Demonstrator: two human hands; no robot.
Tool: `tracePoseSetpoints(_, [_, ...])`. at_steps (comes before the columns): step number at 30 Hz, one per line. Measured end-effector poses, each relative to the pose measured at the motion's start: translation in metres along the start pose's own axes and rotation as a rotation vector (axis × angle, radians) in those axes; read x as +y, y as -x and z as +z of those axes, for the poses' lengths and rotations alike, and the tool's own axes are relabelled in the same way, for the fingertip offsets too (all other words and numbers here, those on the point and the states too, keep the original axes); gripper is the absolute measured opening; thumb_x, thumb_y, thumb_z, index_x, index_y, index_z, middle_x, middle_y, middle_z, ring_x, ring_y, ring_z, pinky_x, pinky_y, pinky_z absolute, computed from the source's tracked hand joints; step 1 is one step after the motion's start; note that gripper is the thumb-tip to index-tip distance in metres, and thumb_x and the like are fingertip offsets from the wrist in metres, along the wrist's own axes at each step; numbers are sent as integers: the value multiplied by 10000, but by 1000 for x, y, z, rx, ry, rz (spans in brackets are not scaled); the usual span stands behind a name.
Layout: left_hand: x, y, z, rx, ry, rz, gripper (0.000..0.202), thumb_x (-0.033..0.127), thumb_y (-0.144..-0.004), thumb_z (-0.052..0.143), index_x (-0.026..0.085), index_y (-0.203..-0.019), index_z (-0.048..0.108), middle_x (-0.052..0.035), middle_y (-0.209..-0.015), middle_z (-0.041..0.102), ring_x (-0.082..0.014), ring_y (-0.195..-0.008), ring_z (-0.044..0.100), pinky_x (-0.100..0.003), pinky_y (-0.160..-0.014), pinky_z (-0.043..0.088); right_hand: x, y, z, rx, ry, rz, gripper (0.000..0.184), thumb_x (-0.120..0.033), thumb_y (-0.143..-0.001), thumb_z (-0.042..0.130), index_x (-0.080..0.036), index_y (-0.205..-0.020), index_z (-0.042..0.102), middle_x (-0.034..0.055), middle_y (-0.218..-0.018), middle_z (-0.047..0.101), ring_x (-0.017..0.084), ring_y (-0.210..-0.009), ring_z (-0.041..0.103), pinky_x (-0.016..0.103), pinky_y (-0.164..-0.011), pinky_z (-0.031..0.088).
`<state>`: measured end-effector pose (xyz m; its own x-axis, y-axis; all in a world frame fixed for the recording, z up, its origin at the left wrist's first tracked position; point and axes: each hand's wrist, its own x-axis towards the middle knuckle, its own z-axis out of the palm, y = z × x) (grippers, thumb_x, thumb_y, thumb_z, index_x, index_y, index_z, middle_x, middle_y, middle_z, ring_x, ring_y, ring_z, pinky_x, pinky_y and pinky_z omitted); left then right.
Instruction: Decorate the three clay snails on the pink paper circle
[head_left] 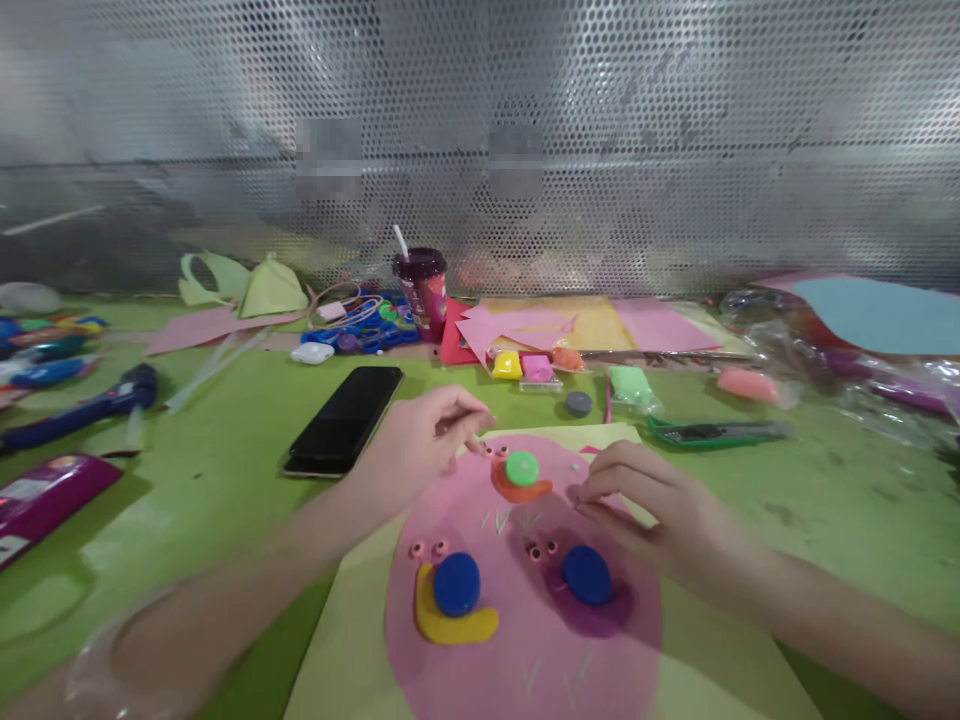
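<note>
A pink paper oval (517, 620) lies on a pale yellow sheet (360, 650) and bears three clay snails. The orange snail (517, 492) has a green cap as its shell, the yellow snail (454, 630) and the purple snail (600, 620) blue caps. Small eyes stand beside each. My left hand (427, 430) hovers by the orange snail's eyes, thumb and fingers pinched together. Above the oval's right side is my right hand (660, 505), its fingertips also closed in a pinch. What either pinch holds, if anything, is too small to make out.
A black phone (345, 420) lies left of the sheet, a green utility knife (716, 432) to its right. Clay packets (536, 370), a grey cap (578, 403) and a lidded cup with straw (424, 295) stand behind. A glue gun (82, 410) lies far left. A perforated metal panel (480, 130) closes the back.
</note>
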<state>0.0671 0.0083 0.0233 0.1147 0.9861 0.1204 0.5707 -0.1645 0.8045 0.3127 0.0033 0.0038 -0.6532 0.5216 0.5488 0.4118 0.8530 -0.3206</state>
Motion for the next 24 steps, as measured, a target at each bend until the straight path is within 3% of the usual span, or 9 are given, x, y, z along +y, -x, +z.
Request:
tracePoseSetpoints(1, [-6,-5,-2,34,-128,48,182,341,-878,514,190,-876,616,-41,-822,707,-181,-764,651,-259,-638,459,3,1,1,-25,13,7,89,-124,-880,527,-167,-862,602,47,-814,612,147,-769,584,275,-666,515])
tracePoseSetpoints(3, [-17,-12,-5,34,-252,64,176,335,-877,507,193,-864,610,-48,-874,713,-207,-820,653,-292,-699,453,9,2,2,-62,29,8,123,-119,-886,505,-169,-856,613,45,-814,617,146,-766,589,262,-650,515])
tracePoseSetpoints(8, [-15,-7,1,-12,-175,82,183,348,-882,508,197,-886,612,-21,-833,711,-171,-763,655,-263,-669,458,15,3,5,-90,38,-13,154,-141,-885,489,-185,-832,626,47,-799,624,157,-751,601,271,-632,520])
tracePoseSetpoints(11, [0,6,11,-123,164,2,177,363,-857,563,201,-919,599,-11,-825,716,-139,-650,643,-231,-560,468,4,-1,2,-52,2,14,144,-134,-877,490,-186,-830,616,48,-795,627,140,-738,613,246,-626,533])
tracePoseSetpoints(14, [17,21,23,-274,592,-92,158,295,-809,634,185,-811,521,17,-620,687,-118,-533,633,-202,-506,483,-19,-5,-5,51,-65,38,113,-118,-852,553,-199,-844,632,23,-749,630,109,-679,614,192,-601,537])
tracePoseSetpoints(16, [26,30,30,-360,806,-147,158,237,-792,639,182,-768,494,16,-606,688,-113,-508,641,-187,-477,490,-35,-5,-11,109,-35,29,117,-119,-850,571,-203,-887,644,23,-776,649,104,-710,631,168,-624,545])
tracePoseSetpoints(19, [33,41,36,-406,948,-229,155,166,-761,656,175,-762,502,22,-585,685,-106,-508,652,-165,-472,497,-48,0,-18,149,39,27,120,-143,-854,587,-212,-927,654,25,-816,659,104,-756,641,152,-662,550])
tracePoseSetpoints(24, [33,47,39,-457,1043,-248,132,130,-756,658,169,-765,532,48,-579,678,-104,-521,668,-169,-496,524,-46,7,-20,91,-21,31,225,-96,-833,600,-223,-1016,635,32,-875,667,120,-779,648,185,-666,569])
